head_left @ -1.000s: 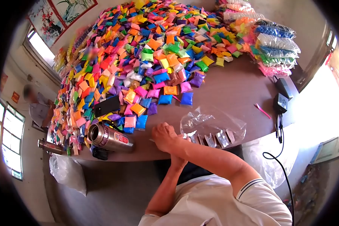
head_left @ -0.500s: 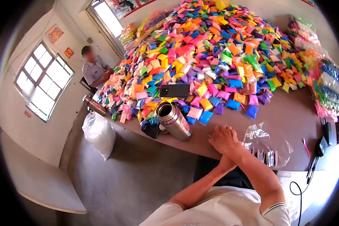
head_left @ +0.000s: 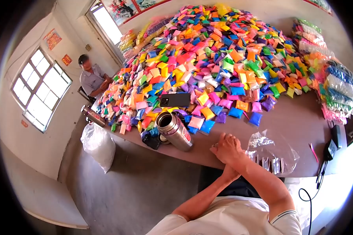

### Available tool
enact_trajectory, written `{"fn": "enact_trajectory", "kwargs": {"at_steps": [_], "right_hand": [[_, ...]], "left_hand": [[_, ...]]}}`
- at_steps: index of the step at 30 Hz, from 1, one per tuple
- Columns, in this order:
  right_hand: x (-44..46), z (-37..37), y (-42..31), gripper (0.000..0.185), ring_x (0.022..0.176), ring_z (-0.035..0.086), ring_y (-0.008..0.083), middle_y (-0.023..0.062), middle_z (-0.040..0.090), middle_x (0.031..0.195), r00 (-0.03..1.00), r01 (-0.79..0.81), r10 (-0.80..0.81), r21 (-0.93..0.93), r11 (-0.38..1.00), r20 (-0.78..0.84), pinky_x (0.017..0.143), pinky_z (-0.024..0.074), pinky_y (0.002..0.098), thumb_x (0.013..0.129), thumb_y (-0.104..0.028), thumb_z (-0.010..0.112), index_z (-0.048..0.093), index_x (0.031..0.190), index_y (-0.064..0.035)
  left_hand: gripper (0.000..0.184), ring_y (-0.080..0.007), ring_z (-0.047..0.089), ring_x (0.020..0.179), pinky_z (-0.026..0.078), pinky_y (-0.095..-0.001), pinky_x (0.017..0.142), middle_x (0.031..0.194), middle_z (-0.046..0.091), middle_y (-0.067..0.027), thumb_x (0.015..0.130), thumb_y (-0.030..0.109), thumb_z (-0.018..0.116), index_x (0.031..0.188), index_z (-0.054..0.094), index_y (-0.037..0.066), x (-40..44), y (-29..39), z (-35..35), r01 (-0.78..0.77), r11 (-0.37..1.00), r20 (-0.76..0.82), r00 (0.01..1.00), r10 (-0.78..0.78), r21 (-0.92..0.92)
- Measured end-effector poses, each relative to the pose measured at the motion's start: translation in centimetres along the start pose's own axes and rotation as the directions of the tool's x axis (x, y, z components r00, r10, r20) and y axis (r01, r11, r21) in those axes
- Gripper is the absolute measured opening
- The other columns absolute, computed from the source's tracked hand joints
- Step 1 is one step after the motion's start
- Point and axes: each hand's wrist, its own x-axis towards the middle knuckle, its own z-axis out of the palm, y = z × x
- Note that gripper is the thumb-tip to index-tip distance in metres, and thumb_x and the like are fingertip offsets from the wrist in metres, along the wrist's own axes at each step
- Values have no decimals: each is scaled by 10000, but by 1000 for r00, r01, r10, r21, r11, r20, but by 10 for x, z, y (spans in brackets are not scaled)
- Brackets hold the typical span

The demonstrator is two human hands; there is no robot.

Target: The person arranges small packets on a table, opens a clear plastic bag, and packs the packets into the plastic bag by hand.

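My right hand (head_left: pixel 225 149) rests at the near edge of the brown table (head_left: pixel 208 150), fingers stretched over the surface and holding nothing that I can see. Underneath, my left hand (head_left: pixel 231 172) is crossed below my right forearm, and its fingers are mostly hidden. To the right of my hands lies a clear plastic bag (head_left: pixel 284 152) with several small silvery strips (head_left: pixel 276 165) at its near side. An uncapped steel thermos (head_left: pixel 175 133) stands left of my hands. Beyond it, a black phone (head_left: pixel 175 100) lies against the heap of small colorful packets (head_left: pixel 208 66).
More bundled packets (head_left: pixel 341 88) are stacked at the right. A pink-red tool (head_left: pixel 313 152) lies near black adapters (head_left: pixel 330 149) with a cable. A second bottle (head_left: pixel 93 115) and a white sack (head_left: pixel 98 145) are at the left. Another person (head_left: pixel 93 78) sits beyond the heap's left end.
The view has shifted slightly, so the table and heap appear a little farther left. My right hand has turned slightly; my arms stay crossed. The objects on the table keep their places.
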Motion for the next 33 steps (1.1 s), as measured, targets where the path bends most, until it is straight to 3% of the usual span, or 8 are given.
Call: {"fn": "enact_trajectory", "kwargs": {"at_steps": [13,16,20,22,27,30,31,33], "right_hand": [[11,23,2,264,941,605,243,132,619,996,983,171,-142,-288,942,120,712,466,336,772,-225,581,712,931,-60],[14,30,2,247,939,608,240,127,626,971,984,173,-148,-366,914,94,699,465,343,774,-206,575,716,916,-62],[-4,37,-5,408,946,603,291,149,609,988,880,145,-215,-191,971,-425,714,481,375,758,-196,593,618,1098,28],[-12,9,-7,582,949,587,342,183,582,1014,942,278,-199,296,914,-270,779,491,435,732,-193,637,495,1225,84],[-85,-69,15,772,961,560,390,227,534,1064,873,479,-291,578,661,-391,835,467,480,666,-167,706,386,1309,117],[-127,-88,64,731,1058,543,447,273,533,1181,920,378,-154,709,595,-360,918,468,459,767,-203,676,367,1349,116],[-138,-98,77,695,1036,549,449,270,543,1149,911,366,-87,695,619,-403,913,467,461,758,-168,656,385,1340,98],[-161,-92,106,630,1033,567,419,249,566,1119,942,123,125,665,737,-313,905,468,437,753,-134,617,425,1322,55]], "left_hand": [[312,-308,518,1015,413,-394,918,1054,550,-142,883,192,639,1123,557,10,6,11,-14,-7,974,-214,976,-43,-227],[329,-281,544,1030,433,-402,909,1045,571,-103,855,145,680,1149,571,47,5,0,-19,-193,969,-181,959,219,153],[265,-275,554,984,435,-406,867,981,572,-102,869,187,662,1090,590,59,10,9,-22,-174,971,-92,977,191,165],[243,-266,563,935,428,-412,827,927,581,-114,890,262,634,1040,600,74,19,35,-28,156,957,-352,934,-62,243],[336,-259,576,1012,452,-419,849,962,613,-129,912,369,608,1120,615,104,5,51,-30,371,879,-75,928,-366,300],[302,-254,605,972,478,-374,840,929,625,-129,938,307,587,1122,616,69,-11,26,50,336,937,-717,630,-296,-92],[221,-203,596,807,479,-328,720,822,596,-107,960,236,547,1000,608,28,-1,-18,-8,98,906,-140,976,-169,-412],[196,-153,516,687,444,-322,631,741,541,-80,953,202,534,895,570,18,17,23,-34,224,843,-50,958,-284,-490]]}}
